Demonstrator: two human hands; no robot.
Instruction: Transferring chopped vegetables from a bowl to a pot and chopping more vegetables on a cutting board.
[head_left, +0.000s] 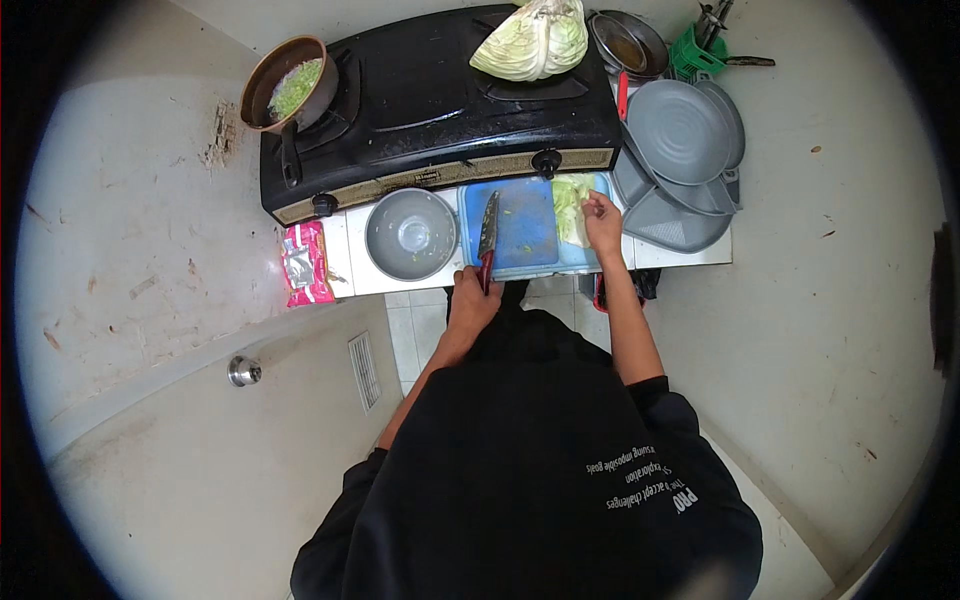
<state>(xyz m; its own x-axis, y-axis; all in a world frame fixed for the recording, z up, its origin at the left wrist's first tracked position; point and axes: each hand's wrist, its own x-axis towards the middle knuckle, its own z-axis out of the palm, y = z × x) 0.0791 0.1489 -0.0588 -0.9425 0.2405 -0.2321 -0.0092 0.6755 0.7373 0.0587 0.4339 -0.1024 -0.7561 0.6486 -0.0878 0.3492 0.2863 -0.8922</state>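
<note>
My left hand (474, 301) is shut around the red handle of a kitchen knife (489, 229). The blade points away from me over a blue cutting board (525, 225), which lies in a light blue tray (466, 247). Pale green cabbage leaves (571, 206) lie at the tray's right side. My right hand (604, 225) is at their right edge with its fingers bent; whether it grips a leaf is unclear. Left of the tray stands a grey bowl (411, 236) with small green bits inside. A large piece of cabbage (534, 41) rests on the stove's right burner.
A black gas stove (416, 82) spans the back of the white tiled counter (682, 256). Shredded greens fill part of a saucepan (319, 90) on its left burner. A pink packet (306, 262) lies at left; grey plates (679, 131) and a green utensil basket (694, 56) stand at right.
</note>
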